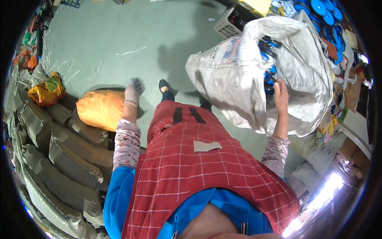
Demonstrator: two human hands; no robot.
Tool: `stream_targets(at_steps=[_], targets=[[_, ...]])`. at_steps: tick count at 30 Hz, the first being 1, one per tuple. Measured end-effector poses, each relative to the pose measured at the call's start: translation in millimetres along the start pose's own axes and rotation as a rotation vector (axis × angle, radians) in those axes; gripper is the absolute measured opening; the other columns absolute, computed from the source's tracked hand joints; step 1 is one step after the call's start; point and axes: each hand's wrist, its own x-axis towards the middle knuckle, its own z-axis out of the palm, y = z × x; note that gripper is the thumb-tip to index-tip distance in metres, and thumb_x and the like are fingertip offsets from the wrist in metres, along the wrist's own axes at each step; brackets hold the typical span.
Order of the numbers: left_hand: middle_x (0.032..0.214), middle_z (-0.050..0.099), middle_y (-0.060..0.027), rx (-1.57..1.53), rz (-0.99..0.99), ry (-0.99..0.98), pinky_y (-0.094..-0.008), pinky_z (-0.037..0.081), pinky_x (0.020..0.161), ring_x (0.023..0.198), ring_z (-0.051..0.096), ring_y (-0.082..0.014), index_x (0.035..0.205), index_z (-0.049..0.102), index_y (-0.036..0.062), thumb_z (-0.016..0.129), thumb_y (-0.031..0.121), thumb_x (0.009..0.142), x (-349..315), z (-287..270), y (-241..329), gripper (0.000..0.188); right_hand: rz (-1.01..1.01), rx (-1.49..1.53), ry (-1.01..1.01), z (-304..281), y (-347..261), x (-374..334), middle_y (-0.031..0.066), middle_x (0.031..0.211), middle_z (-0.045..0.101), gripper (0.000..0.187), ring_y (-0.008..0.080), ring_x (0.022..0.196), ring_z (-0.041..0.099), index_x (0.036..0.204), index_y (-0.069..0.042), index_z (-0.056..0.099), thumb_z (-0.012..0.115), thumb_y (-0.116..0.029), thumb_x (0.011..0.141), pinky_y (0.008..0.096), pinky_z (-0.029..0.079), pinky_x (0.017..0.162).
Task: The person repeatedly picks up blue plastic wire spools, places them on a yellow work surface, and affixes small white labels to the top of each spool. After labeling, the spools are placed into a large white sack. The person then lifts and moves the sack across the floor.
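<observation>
My left hand [134, 91], in a pale glove with grey fingers, hangs beside an orange sack [100, 109]; its fingers look loosely apart, slightly blurred, with nothing visible in them. On the right, my bare right hand [281, 95] reaches into the mouth of a large white woven sack [227, 73]. Its fingers are stretched out, beside the blue-and-black wheel-like parts [269, 81] inside. Whether the fingertips touch these parts I cannot tell. The sack's side hides most of its contents.
Stacked grey-brown wrapped bundles [67, 155] line the left side, with a yellow-orange bag [47, 90] above them. A white plastic basket [230, 24] stands behind the white sack. Blue round discs [322, 10] are piled at the far right. Plastic strips [132, 52] lie on the green floor [119, 28].
</observation>
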Motion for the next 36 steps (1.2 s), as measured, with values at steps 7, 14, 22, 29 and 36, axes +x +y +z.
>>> stream_targets(at_steps=[7,14,22,29,36], targets=[[0.059,0.04,0.0011,0.055,-0.169,0.431,-0.0306,0.032,0.045,0.049,0.041,-0.0151,0.076,0.046,0.0175,0.05,0.025,0.095,-43.7,-230.4,5.4,0.021,-0.008,0.062,0.139,41.9,-110.8,23.7,0.0203,0.14,0.051,0.059,0.0302,0.127,0.051,0.14,-0.002,0.048,0.052,-0.044,0.099,0.0442,0.033,0.11],[0.061,0.044,0.0017,-0.007,-0.163,0.345,-0.0264,0.034,0.043,0.048,0.043,-0.0112,0.078,0.049,0.0163,0.053,0.021,0.094,-44.0,-233.8,-12.7,0.017,-0.584,-0.41,-0.314,170.0,-220.7,51.3,0.0154,0.134,0.053,0.068,0.0375,0.125,0.047,0.132,-0.006,0.054,0.077,-0.041,0.078,0.0548,0.033,0.107],[0.089,0.063,-0.0048,0.221,0.024,0.168,-0.0255,0.05,0.067,0.075,0.061,-0.0127,0.111,0.061,0.0059,0.062,0.032,0.095,-82.7,-200.8,-12.1,0.03,-0.306,-1.548,-0.865,210.6,-120.9,95.4,0.0092,0.138,0.054,0.082,0.0346,0.13,0.046,0.135,-0.011,0.057,0.078,-0.055,0.069,0.0657,0.027,0.107],[0.071,0.057,0.0019,0.058,-0.099,0.568,-0.0236,0.038,0.046,0.054,0.051,-0.0099,0.093,0.06,0.0122,0.061,0.024,0.091,-129.2,-246.7,-54.5,0.012,-0.281,-1.475,-0.862,228.3,-33.3,107.5,0.013,0.121,0.064,0.031,0.0297,0.12,0.055,0.118,-0.009,0.065,0.058,-0.022,0.09,0.0605,0.039,0.1],[0.087,0.065,-0.0023,0.202,-0.196,0.47,-0.0284,0.05,0.063,0.072,0.063,-0.0138,0.106,0.063,0.0114,0.063,0.032,0.091,-139.2,-202.0,-112.3,0.025,-0.28,-0.93,-0.617,228.1,-54.2,107.4,0.0198,0.092,0.072,0.026,0.0406,0.091,0.069,0.101,-0.004,0.067,0.055,-0.026,0.093,0.0507,0.051,0.085]])
